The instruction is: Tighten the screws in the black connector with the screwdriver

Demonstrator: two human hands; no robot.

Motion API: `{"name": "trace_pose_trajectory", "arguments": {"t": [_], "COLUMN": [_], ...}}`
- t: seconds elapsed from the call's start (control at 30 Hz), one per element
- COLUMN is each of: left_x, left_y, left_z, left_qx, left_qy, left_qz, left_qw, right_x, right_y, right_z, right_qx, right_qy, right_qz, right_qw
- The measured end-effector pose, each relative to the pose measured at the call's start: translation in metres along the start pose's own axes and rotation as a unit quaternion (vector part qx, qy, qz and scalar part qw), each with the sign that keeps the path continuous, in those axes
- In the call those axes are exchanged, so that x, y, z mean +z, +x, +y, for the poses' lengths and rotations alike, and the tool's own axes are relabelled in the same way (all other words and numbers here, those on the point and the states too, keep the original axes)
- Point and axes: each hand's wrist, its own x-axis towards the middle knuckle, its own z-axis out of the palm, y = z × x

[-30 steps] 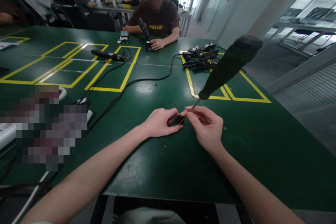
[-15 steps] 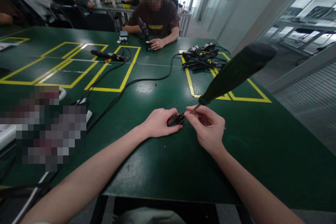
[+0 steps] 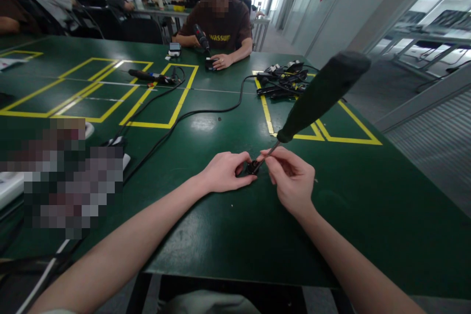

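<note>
Between thumb and fingers, my left hand [image 3: 230, 172] grips a small black round part [image 3: 253, 167] against the green tabletop. Its exact kind is too small to make out. My right hand [image 3: 292, 174] pinches the thin metal shaft of a screwdriver [image 3: 324, 95] close to its lower end. The screwdriver's thick dark handle leans up and to the right above the hand. Its tip reaches down to the black part, though the point of contact is hard to see.
A tangle of black cables [image 3: 281, 81] lies at the back right. One black cable [image 3: 206, 111] runs across the table [image 3: 206, 235]. Another tool [image 3: 150, 77] rests within yellow tape lines. Across from me, a person [image 3: 221, 24] holds a power screwdriver [image 3: 201, 38]. Blurred items lie at left.
The screwdriver handle has swung a little to the left and stands slightly steeper. My right fingers have shifted slightly on the shaft. My left hand stays on the black part.
</note>
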Motion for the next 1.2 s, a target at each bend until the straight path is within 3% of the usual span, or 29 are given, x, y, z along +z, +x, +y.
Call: {"name": "trace_pose_trajectory", "arguments": {"t": [0.23,0.4,0.77,1.2], "left_x": [-0.0005,-0.0005,-0.001,-0.0007], "left_y": [0.0,-0.0003,-0.0004,-0.0004], "left_z": [0.0005,0.001,0.001,0.0009], "left_qx": [0.002,-0.001,0.0,0.0], "left_qy": [0.008,0.004,0.006,0.006], "left_qz": [-0.002,0.001,-0.001,-0.006], "left_qw": [1.0,1.0,1.0,1.0], "right_x": [-0.0004,-0.0006,-0.0004,0.0013], "right_y": [0.0008,0.0033,-0.0004,0.0007], "right_z": [0.0042,0.0002,0.0006,0.0007], "right_qx": [0.013,-0.017,0.017,-0.004], "right_qy": [-0.016,-0.022,-0.008,-0.017], "right_qz": [0.027,0.015,0.022,0.012], "right_qw": [0.999,1.0,1.0,1.0]}}
